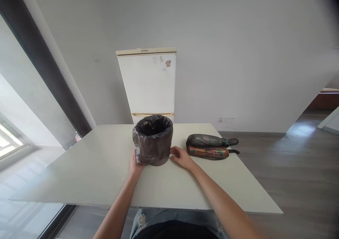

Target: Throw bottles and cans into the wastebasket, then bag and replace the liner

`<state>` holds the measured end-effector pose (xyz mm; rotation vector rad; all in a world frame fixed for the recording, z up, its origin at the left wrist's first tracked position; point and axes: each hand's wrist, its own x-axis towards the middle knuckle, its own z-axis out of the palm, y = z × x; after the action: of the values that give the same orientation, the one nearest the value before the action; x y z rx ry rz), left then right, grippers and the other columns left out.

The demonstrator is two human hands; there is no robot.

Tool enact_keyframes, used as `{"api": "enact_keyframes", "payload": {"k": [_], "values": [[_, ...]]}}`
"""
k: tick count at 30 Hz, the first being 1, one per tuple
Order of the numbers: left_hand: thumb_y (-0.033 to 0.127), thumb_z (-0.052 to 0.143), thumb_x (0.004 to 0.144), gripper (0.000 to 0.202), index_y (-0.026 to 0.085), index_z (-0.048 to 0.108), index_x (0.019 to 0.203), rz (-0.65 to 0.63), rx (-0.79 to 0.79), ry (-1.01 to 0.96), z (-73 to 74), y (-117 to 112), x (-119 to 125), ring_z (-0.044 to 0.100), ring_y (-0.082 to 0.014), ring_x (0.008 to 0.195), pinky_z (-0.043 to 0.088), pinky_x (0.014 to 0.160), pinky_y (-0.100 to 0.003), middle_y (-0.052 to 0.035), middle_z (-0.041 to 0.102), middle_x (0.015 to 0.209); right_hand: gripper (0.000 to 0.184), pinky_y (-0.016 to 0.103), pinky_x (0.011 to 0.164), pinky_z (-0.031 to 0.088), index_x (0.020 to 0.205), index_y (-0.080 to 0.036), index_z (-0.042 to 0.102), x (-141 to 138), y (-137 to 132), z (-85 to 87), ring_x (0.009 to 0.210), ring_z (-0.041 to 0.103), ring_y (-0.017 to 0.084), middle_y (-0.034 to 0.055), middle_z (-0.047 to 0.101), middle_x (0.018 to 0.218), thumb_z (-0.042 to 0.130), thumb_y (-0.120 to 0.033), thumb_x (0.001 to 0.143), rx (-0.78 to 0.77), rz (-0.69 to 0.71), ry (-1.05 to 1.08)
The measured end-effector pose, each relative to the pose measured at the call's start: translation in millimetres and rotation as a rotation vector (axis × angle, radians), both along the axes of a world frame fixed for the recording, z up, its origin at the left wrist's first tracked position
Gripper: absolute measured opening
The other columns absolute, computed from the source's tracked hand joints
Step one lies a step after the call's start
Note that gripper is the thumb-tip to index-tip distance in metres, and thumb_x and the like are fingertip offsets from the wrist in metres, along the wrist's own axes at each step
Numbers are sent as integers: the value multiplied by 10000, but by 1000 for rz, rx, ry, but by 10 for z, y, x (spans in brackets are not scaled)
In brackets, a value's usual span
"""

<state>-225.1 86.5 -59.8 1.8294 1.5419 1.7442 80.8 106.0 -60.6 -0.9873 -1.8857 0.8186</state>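
A round trash can [155,147] stands upright on the white table, covered by a dark plastic bag [156,127] whose edge is folded over the rim. The can's mouth faces up, with the liner's dark inside showing. My left hand [135,164] grips the can low on its left side, its fingertips partly hidden behind the bag. On the other side, my right hand [182,157] has its bent fingers against the can's lower wall, thumb held a little apart. To the right of that hand lie two rolls of plastic bags, one dark grey [205,140] and one with an orange-red label [208,152].
The white table [87,168] extends widely to the left, its front edge close to my body. Behind it, a white refrigerator [149,83] stands against the grey wall. A wall socket [226,120] sits low behind the table's right side. Wooden floor [278,168] lies to the right.
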Motion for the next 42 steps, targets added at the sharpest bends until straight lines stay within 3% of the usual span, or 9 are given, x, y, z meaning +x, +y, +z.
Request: {"api": "enact_keyframes", "payload": {"k": [3,7,13,18,20,22,29,36,42], "values": [[160,563,769,158,215,614,908,253,47,-47,81,-92,-105,657,-219,732,485,642,-313,-32,690,817,76,332,731,518,767,-227,638,-17,-77,55,744,648,194,27,706,792,655,-267,830,65,-66,-73],[120,410,848,208,226,581,793,397,195,-65,155,-208,-137,615,-199,725,443,683,-309,-30,641,755,377,303,623,384,551,-229,464,12,-208,220,569,483,154,4,552,581,672,-324,851,148,-160,-162],[263,377,1006,426,237,424,583,45,362,147,179,-354,36,493,-169,556,403,571,-294,-25,492,568,441,309,704,409,614,-241,476,472,-330,631,650,485,180,29,554,642,526,-464,991,391,-660,-51],[274,431,1031,425,232,481,612,-188,455,334,162,-564,219,510,-166,569,391,561,-290,-40,542,592,186,341,806,492,904,-189,655,1431,-332,752,777,625,233,107,715,862,559,-348,902,421,-1221,94],[224,432,1022,394,230,501,634,-267,493,443,140,-671,293,511,-165,578,394,572,-293,-41,557,609,342,378,896,503,1118,-145,645,1837,-285,733,887,670,251,171,722,1098,490,-203,819,369,-1335,92],[158,404,1007,383,227,479,637,-322,534,564,117,-749,355,480,-167,572,370,571,-301,-35,529,601,482,411,948,498,1173,-146,644,2162,-219,714,974,684,270,181,722,1156,477,-147,721,149,-1161,-63],[89,336,970,393,231,427,616,-376,460,696,96,-750,405,442,-171,583,326,560,-308,-23,456,586,188,329,731,509,764,-216,715,2454,-176,672,748,660,242,80,738,767,607,-188,612,-49,-762,-199],[15,364,924,357,221,417,637,-406,446,698,158,-772,464,434,-168,602,295,569,-300,-16,469,609,284,323,659,500,772,-207,693,2155,-664,449,703,596,207,10,667,728,663,-489,788,-193,-577,-57],[-6,397,872,333,225,441,637,-482,434,675,188,-762,521,430,-172,592,292,542,-310,-16,474,613,334,390,796,601,892,-228,695,1588,-1076,867,856,635,228,55,664,910,747,-555,850,-241,-451,444]]}}
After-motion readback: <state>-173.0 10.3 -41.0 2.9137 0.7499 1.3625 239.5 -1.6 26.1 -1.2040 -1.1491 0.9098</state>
